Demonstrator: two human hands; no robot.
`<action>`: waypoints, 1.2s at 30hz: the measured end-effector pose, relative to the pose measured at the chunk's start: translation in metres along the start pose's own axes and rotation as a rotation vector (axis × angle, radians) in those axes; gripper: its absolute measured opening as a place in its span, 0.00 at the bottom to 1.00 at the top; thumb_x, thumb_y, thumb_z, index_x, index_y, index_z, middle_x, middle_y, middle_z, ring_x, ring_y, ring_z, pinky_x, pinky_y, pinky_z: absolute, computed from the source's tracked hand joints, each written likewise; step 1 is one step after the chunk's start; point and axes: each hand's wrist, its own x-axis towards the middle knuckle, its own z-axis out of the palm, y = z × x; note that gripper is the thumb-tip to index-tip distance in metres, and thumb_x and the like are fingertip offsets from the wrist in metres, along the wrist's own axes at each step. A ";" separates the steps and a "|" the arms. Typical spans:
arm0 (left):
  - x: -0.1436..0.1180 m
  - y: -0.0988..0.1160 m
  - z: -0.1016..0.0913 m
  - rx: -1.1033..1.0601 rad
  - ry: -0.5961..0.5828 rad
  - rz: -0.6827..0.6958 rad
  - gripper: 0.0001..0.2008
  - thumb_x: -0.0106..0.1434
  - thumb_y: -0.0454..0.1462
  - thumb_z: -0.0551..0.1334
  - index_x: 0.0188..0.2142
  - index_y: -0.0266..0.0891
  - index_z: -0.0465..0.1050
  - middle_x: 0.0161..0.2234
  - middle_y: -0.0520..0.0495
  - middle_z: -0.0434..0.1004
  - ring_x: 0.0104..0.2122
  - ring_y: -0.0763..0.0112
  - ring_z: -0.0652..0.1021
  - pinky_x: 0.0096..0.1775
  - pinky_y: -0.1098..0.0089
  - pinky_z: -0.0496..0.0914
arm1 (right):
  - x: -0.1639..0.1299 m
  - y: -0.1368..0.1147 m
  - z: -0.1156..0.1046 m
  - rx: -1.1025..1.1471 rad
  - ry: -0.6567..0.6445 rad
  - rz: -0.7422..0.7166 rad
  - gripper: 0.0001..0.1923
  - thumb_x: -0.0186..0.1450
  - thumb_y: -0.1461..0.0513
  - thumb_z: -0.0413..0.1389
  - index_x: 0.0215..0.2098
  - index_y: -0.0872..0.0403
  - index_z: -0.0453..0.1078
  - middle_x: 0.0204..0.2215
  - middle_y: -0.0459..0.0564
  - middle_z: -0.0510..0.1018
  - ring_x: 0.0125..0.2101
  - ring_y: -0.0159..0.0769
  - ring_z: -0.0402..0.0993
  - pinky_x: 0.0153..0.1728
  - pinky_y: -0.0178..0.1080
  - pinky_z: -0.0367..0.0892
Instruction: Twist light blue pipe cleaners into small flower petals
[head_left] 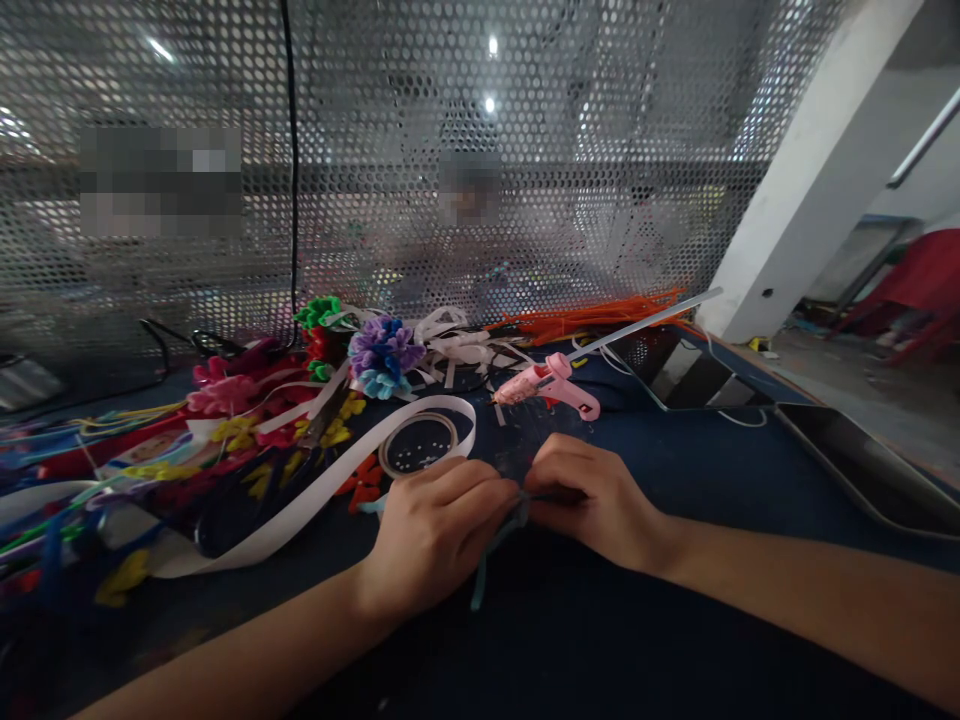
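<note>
Close together over the dark blue tabletop, my two hands meet at a light blue pipe cleaner [479, 585]. One end of it hangs down below my fingers, and the rest is mostly hidden. My left hand [442, 530] is closed, its thumb and fingers pinching the piece. From the other side my right hand [596, 500] pinches at the same spot, fingertips nearly touching those of the left. Just beyond the hands lies a pink glue gun [544, 385] with a long clear glue stick out of its back. A roll of tape [386, 445] sits behind my left hand.
White ribbon [270, 535] curls across the left side among colourful pipe-cleaner flowers [386, 355] and loose pieces. Orange pipe cleaners [592, 315] lie along the back, before a perforated metal panel [525, 120]. A dark shallow tray [870, 465] stands at the right edge.
</note>
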 end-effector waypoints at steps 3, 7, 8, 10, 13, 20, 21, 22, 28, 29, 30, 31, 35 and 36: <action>0.001 0.001 0.000 0.006 -0.011 0.013 0.05 0.61 0.30 0.56 0.34 0.38 0.69 0.27 0.51 0.72 0.27 0.73 0.72 0.29 0.73 0.67 | -0.001 0.000 0.001 -0.010 0.013 -0.007 0.02 0.60 0.64 0.55 0.30 0.54 0.66 0.25 0.44 0.66 0.26 0.28 0.62 0.26 0.33 0.61; 0.002 0.001 -0.001 0.003 0.001 0.019 0.05 0.61 0.31 0.55 0.33 0.38 0.69 0.27 0.51 0.72 0.26 0.74 0.72 0.28 0.73 0.67 | -0.001 -0.002 0.000 -0.007 -0.003 -0.004 0.03 0.61 0.62 0.55 0.31 0.54 0.66 0.26 0.44 0.65 0.26 0.28 0.62 0.27 0.33 0.61; 0.002 0.001 0.000 0.005 0.008 0.016 0.05 0.61 0.31 0.55 0.33 0.38 0.69 0.27 0.51 0.72 0.27 0.74 0.73 0.27 0.74 0.67 | -0.001 -0.003 -0.001 0.001 -0.015 -0.002 0.04 0.61 0.62 0.55 0.32 0.54 0.66 0.26 0.45 0.65 0.27 0.29 0.62 0.28 0.33 0.61; 0.002 0.000 0.000 0.015 0.017 0.007 0.05 0.61 0.30 0.55 0.33 0.38 0.70 0.27 0.51 0.73 0.27 0.74 0.73 0.27 0.74 0.67 | 0.000 -0.005 -0.002 0.019 -0.037 -0.009 0.03 0.62 0.62 0.53 0.33 0.54 0.66 0.27 0.45 0.66 0.28 0.29 0.63 0.29 0.34 0.61; 0.001 0.000 0.000 0.032 0.015 0.013 0.05 0.61 0.30 0.56 0.34 0.38 0.69 0.28 0.51 0.73 0.27 0.74 0.73 0.27 0.74 0.67 | 0.002 -0.007 -0.004 0.050 -0.048 -0.008 0.06 0.65 0.62 0.49 0.35 0.55 0.66 0.28 0.47 0.66 0.29 0.30 0.64 0.30 0.35 0.61; 0.001 0.002 -0.002 0.117 -0.017 0.109 0.08 0.62 0.30 0.53 0.32 0.39 0.69 0.26 0.52 0.72 0.24 0.76 0.71 0.25 0.74 0.65 | 0.009 0.001 -0.001 0.279 -0.104 0.280 0.11 0.63 0.58 0.51 0.26 0.55 0.65 0.22 0.43 0.67 0.24 0.27 0.62 0.27 0.33 0.61; 0.002 0.002 -0.002 0.121 -0.023 0.114 0.08 0.62 0.30 0.53 0.32 0.39 0.69 0.25 0.52 0.72 0.23 0.76 0.71 0.25 0.75 0.65 | 0.009 0.004 0.000 0.331 -0.087 0.343 0.10 0.61 0.57 0.53 0.27 0.55 0.64 0.22 0.43 0.67 0.24 0.27 0.62 0.25 0.32 0.61; 0.002 0.002 -0.001 0.122 -0.028 0.111 0.08 0.62 0.30 0.53 0.32 0.39 0.69 0.25 0.53 0.72 0.23 0.76 0.71 0.24 0.75 0.65 | 0.009 0.006 0.001 0.378 -0.060 0.399 0.11 0.58 0.56 0.56 0.28 0.55 0.63 0.22 0.42 0.66 0.23 0.26 0.62 0.24 0.31 0.60; 0.002 0.001 0.002 0.078 -0.052 0.043 0.06 0.62 0.32 0.55 0.32 0.38 0.70 0.26 0.52 0.72 0.26 0.74 0.73 0.28 0.74 0.66 | 0.005 0.007 0.006 0.424 0.142 0.478 0.21 0.51 0.57 0.63 0.27 0.52 0.52 0.20 0.38 0.64 0.20 0.25 0.60 0.20 0.30 0.57; 0.002 0.001 0.002 0.070 -0.053 0.035 0.06 0.62 0.33 0.55 0.32 0.38 0.70 0.26 0.52 0.72 0.26 0.75 0.73 0.28 0.74 0.67 | 0.005 0.006 0.006 0.388 0.164 0.472 0.22 0.51 0.57 0.63 0.26 0.52 0.50 0.19 0.38 0.63 0.20 0.25 0.58 0.19 0.30 0.56; 0.002 0.001 0.002 0.066 -0.054 0.028 0.06 0.62 0.33 0.55 0.32 0.38 0.70 0.26 0.51 0.72 0.26 0.75 0.73 0.28 0.74 0.67 | 0.004 0.005 0.006 0.339 0.176 0.456 0.23 0.52 0.57 0.62 0.24 0.51 0.48 0.19 0.38 0.61 0.19 0.24 0.56 0.19 0.30 0.54; 0.002 0.001 0.002 0.065 -0.055 0.019 0.06 0.62 0.34 0.55 0.32 0.38 0.70 0.25 0.51 0.72 0.26 0.74 0.73 0.28 0.74 0.67 | 0.004 0.004 0.005 0.277 0.177 0.431 0.23 0.53 0.56 0.61 0.23 0.51 0.47 0.18 0.38 0.60 0.19 0.24 0.55 0.19 0.31 0.53; 0.004 0.001 0.002 0.056 -0.093 -0.051 0.08 0.63 0.35 0.53 0.30 0.37 0.70 0.26 0.50 0.71 0.26 0.73 0.73 0.28 0.73 0.67 | 0.005 0.002 0.005 0.036 0.131 0.301 0.19 0.59 0.57 0.55 0.20 0.53 0.50 0.18 0.39 0.57 0.19 0.26 0.53 0.20 0.32 0.53; 0.005 0.000 0.002 0.054 -0.112 -0.078 0.09 0.63 0.35 0.53 0.30 0.37 0.69 0.26 0.50 0.71 0.26 0.74 0.72 0.27 0.74 0.67 | 0.006 0.001 0.004 -0.010 0.138 0.264 0.15 0.60 0.58 0.54 0.22 0.53 0.52 0.20 0.41 0.59 0.21 0.27 0.56 0.21 0.32 0.55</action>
